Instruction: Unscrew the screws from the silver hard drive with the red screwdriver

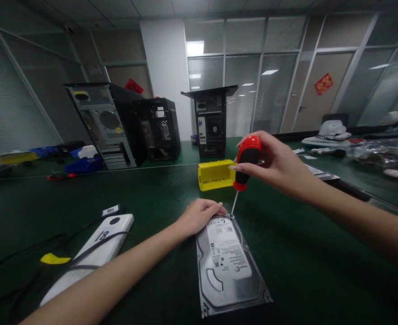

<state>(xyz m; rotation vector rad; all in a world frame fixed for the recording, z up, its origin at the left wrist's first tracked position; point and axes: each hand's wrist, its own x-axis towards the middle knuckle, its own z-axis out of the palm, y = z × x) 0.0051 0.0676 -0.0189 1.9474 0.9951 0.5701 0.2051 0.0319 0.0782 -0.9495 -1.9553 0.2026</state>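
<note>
A silver hard drive [228, 271] with a white label lies flat on the green table, its long side running away from me. My left hand [200, 216] grips the drive's far left corner, its fingers bent over the far edge and partly hidden. In my right hand [268, 158] is a screwdriver [249, 155] with a red and black handle, held nearly upright with a slight tilt. Its thin tip meets the drive's far right corner; the screw under it is too small to make out. Just behind stands a yellow plastic tray [215, 176], tipped on its side.
A white power strip [100, 241] marked 18, with black cables, lies to the left. Computer cases [109, 126] stand at the back, one [211, 124] behind the yellow tray. Blue bins [83, 165] are at the far left. Clear plastic bags [380, 153] are piled at the right.
</note>
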